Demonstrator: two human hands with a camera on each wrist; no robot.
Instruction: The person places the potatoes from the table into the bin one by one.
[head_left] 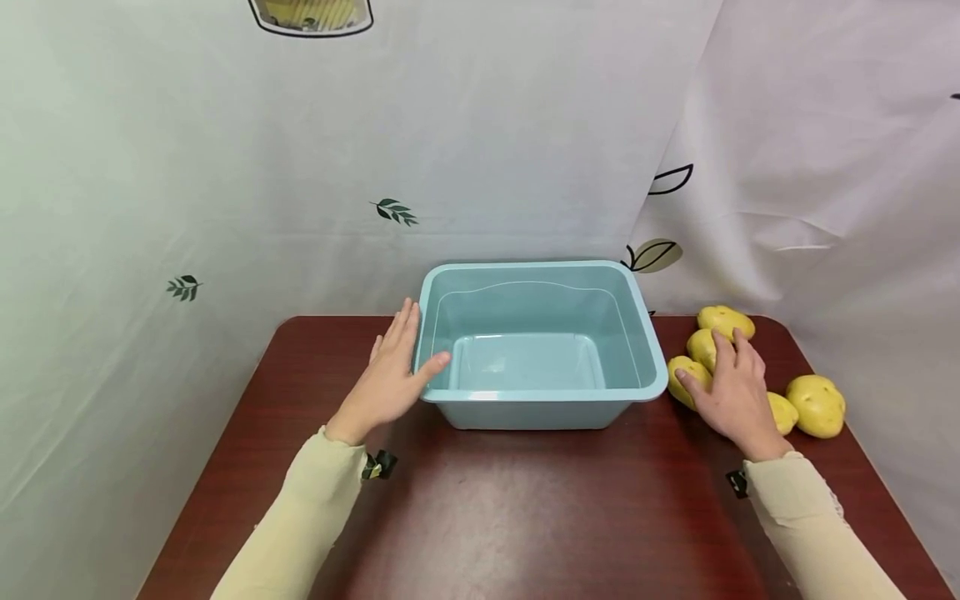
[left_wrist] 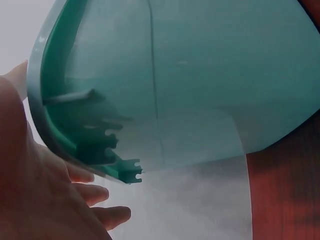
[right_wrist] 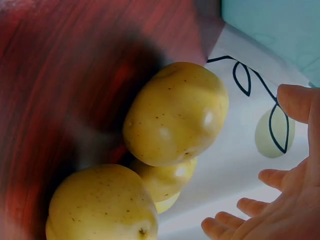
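A light blue plastic basin [head_left: 536,396] stands upright toward the back of the table, with nothing inside it. At its left rim is my left hand [head_left: 386,379], fingers straight and thumb over the edge; the left wrist view shows the hand [left_wrist: 55,195] beside the basin's outer wall [left_wrist: 200,75]. My right hand [head_left: 737,396] hovers over several yellow potatoes [head_left: 816,406] right of the basin. In the right wrist view its fingers [right_wrist: 270,177] are spread and apart from the nearest potato [right_wrist: 175,115]. It covers part of the group in the head view.
The dark red wooden table [head_left: 487,517] has its back edge against a pale cloth [head_left: 525,125] with leaf prints. More cloth [head_left: 862,208] hangs close along the right side, just past the potatoes.
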